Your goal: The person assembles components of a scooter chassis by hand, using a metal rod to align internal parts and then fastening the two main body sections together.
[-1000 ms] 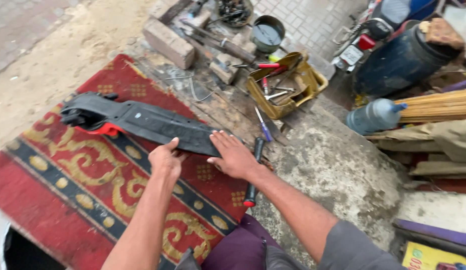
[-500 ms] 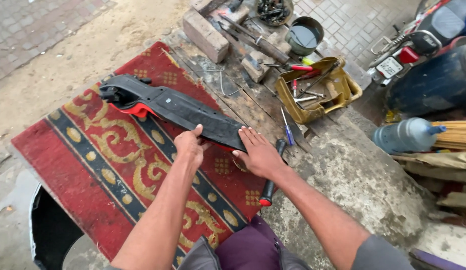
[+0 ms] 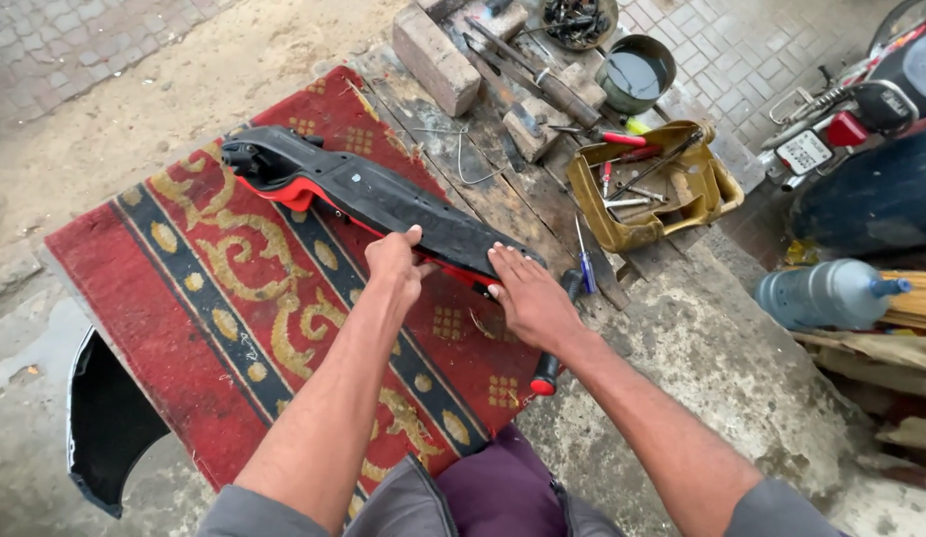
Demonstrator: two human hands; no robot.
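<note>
Both hands have stayed on the black and red panel [image 3: 383,204]: left hand [image 3: 395,264] fingers curled gripping its edge, right hand [image 3: 528,293] fingers spread flat, rug [image 3: 214,298] beneath.

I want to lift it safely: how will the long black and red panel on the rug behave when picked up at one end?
The black and red panel looks like thin moulded plastic, so probably light and slightly flexible. Being long, its far end may sag or swing. Both the left hand and right hand rest on its near end.
</note>
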